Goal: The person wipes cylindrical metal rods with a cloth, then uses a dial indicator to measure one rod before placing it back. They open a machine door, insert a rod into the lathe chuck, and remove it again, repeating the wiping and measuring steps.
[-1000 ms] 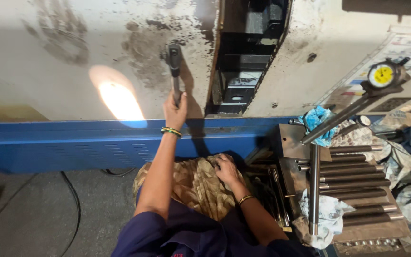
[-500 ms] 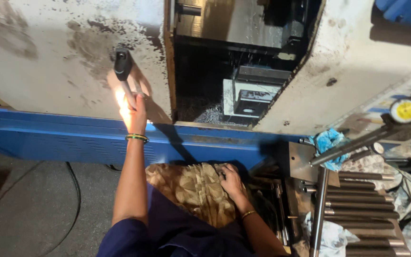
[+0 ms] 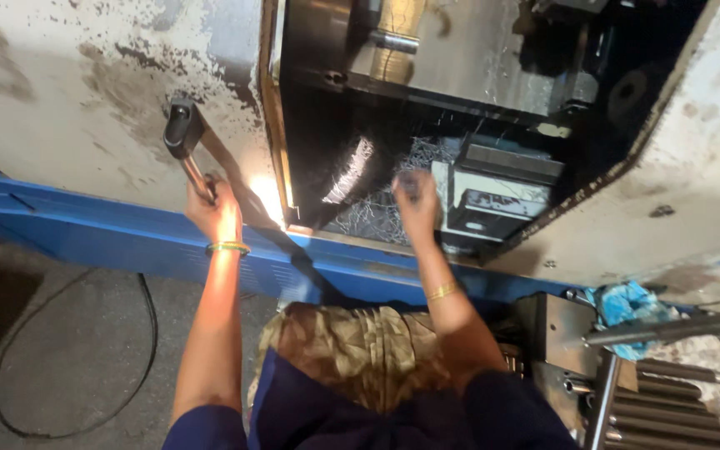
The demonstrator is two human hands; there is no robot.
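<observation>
The left hand is closed around the door handle, upper left of the frame. The right hand reaches into the machine opening; its grip is blurred, unclear. Metal chips there might cut fingers.

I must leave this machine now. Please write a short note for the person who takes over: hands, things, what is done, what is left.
Left hand: closed around the door handle; the sliding door is already pulled aside.
Right hand: raised inside the open machine, blurred, so whether it holds anything is unclear.
Metal chips lie on the machine floor. Steel rods lie on the rack at right.
Done: door open. Left: not clear from this view.
</observation>
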